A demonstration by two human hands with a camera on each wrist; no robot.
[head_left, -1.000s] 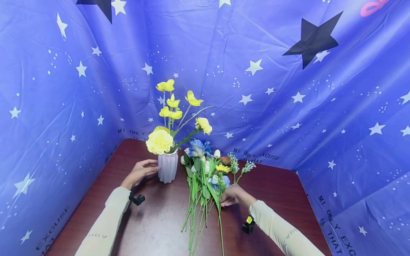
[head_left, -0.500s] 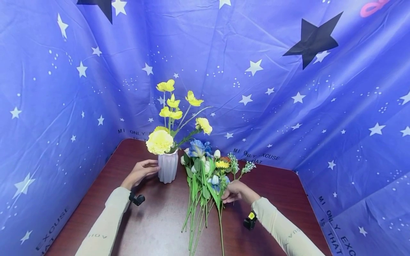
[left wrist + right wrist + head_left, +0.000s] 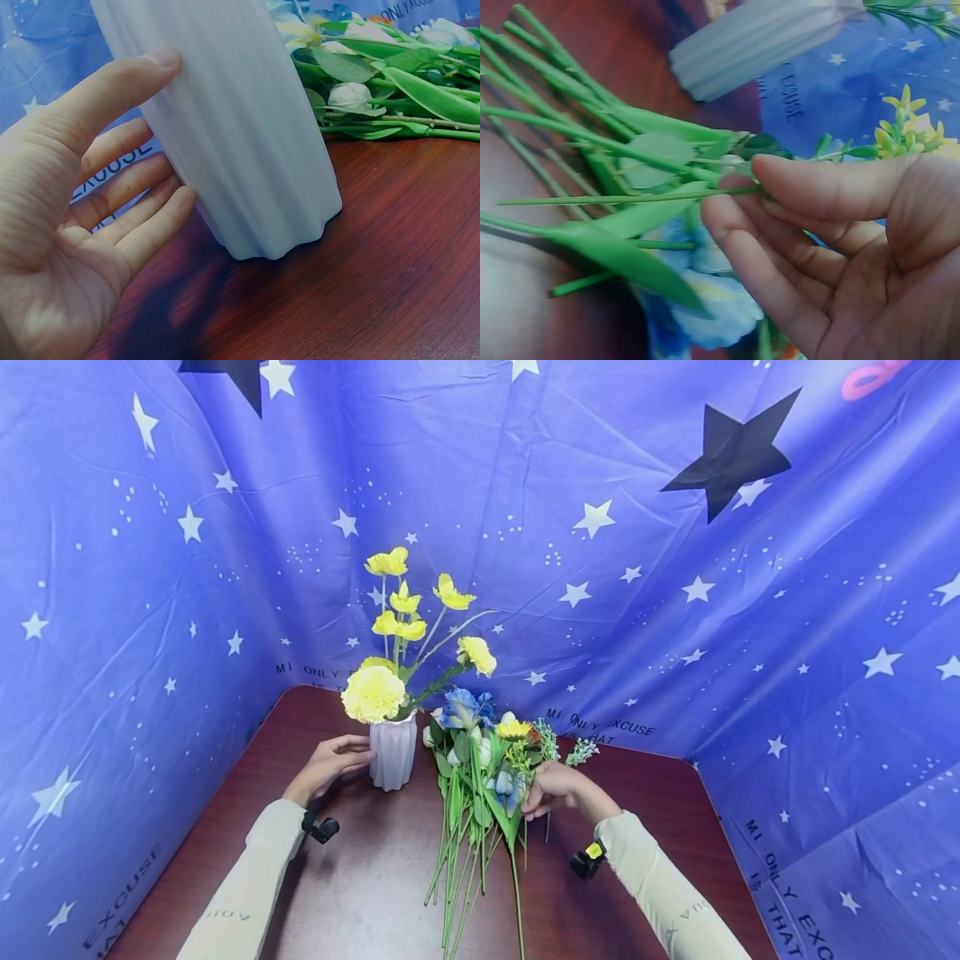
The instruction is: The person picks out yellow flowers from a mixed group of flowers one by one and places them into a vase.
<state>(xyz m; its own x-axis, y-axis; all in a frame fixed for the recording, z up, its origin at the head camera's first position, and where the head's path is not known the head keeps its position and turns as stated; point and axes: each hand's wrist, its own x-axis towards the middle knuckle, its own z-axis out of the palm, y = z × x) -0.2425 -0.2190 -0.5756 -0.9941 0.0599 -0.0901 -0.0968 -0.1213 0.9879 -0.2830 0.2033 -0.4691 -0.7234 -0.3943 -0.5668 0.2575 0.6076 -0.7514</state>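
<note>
My left hand (image 3: 327,766), fingers spread, steadies the vase (image 3: 393,752); my right hand (image 3: 553,789) pinches a yellow flower's stem (image 3: 622,199), best lifted slowly toward eleven o'clock, clear of the pile (image 3: 468,810)

Brown table (image 3: 637,793) under vase (image 3: 393,756), loose flowers (image 3: 468,777)

Blue star-print cloth (image 3: 675,568) hangs as backdrop on all sides, creased, with white stars, two dark stars at top. Dark reddish wooden table (image 3: 652,802) fills lower centre. Even light.
</note>
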